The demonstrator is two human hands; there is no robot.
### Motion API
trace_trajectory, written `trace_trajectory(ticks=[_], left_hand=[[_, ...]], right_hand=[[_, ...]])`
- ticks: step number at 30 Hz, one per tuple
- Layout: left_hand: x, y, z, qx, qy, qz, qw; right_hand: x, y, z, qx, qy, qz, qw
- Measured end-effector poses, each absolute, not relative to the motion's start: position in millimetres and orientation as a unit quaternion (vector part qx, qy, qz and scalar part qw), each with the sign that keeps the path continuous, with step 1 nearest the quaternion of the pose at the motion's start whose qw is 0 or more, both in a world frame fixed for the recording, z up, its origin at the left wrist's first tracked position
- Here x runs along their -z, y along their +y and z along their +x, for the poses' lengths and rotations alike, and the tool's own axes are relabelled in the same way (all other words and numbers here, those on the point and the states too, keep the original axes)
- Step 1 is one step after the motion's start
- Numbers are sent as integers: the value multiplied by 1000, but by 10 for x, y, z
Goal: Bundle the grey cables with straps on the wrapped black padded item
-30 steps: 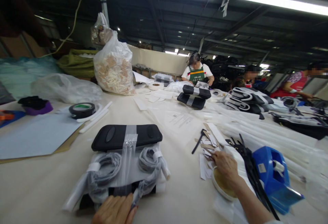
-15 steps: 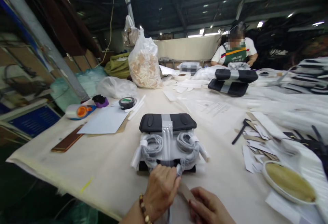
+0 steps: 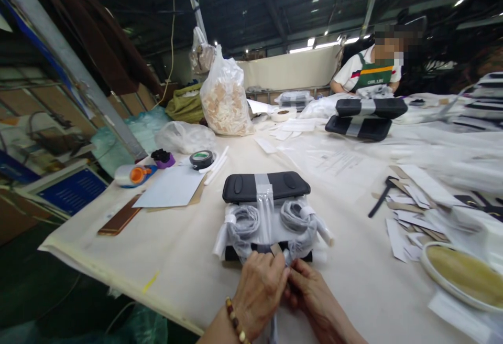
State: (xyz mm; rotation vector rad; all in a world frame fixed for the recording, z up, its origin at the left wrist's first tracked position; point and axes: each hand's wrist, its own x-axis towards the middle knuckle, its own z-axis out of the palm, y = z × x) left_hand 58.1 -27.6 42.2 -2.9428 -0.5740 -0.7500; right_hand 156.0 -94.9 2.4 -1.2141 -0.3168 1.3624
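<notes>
A black bag (image 3: pixel 271 186) lies on the table in front of me, with a grey band around its middle and clear plastic over it. Two plastic-wrapped grey straps (image 3: pixel 244 220) are coiled on it, each with a white band. My left hand (image 3: pixel 262 283), wearing a beaded bracelet, is closed at the bag's near edge around a plastic-wrapped strap, whose end hangs below. A narrow card strip (image 3: pixel 276 249) pokes up above my left knuckles. My right hand (image 3: pixel 308 289) is pinched against the left fingers at the strip; its fingertips are partly hidden.
Left are a tape dispenser (image 3: pixel 131 175), black tape roll (image 3: pixel 202 159), white sheet (image 3: pixel 173 186) and brown bar (image 3: pixel 120 215). Right are card scraps (image 3: pixel 416 218) and a round dish (image 3: pixel 463 270). Behind stand another wrapped bag (image 3: pixel 359 126), a sack of scraps (image 3: pixel 226 97) and a co-worker (image 3: pixel 369 74).
My right hand has come up against the left, and the card strip that stuck out between them now shows above the left knuckles. The view has shifted slightly; the co-worker leans differently.
</notes>
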Motion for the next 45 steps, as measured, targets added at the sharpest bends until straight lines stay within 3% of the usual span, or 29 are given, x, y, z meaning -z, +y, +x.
trace_trajectory(ticks=[5,10,20,30,45], left_hand=[[-434,-278,595,217,-217,-952,10],[-416,-302,582,267,-238,-933,-31],[-334,-318,565,366,-295,-877,-102],[-330,-308,547,347,-297,-879,-135],[-341,-285,550,266,-249,-927,-91]], right_hand=[[-74,-958,1548,-596,-126,-506,611],[-25,-982,1572,-596,-117,-491,625],[-37,-988,1504,-492,-47,-493,716],[-59,-960,1485,-477,-12,-479,737],[-57,-903,1448,-458,22,-460,760]])
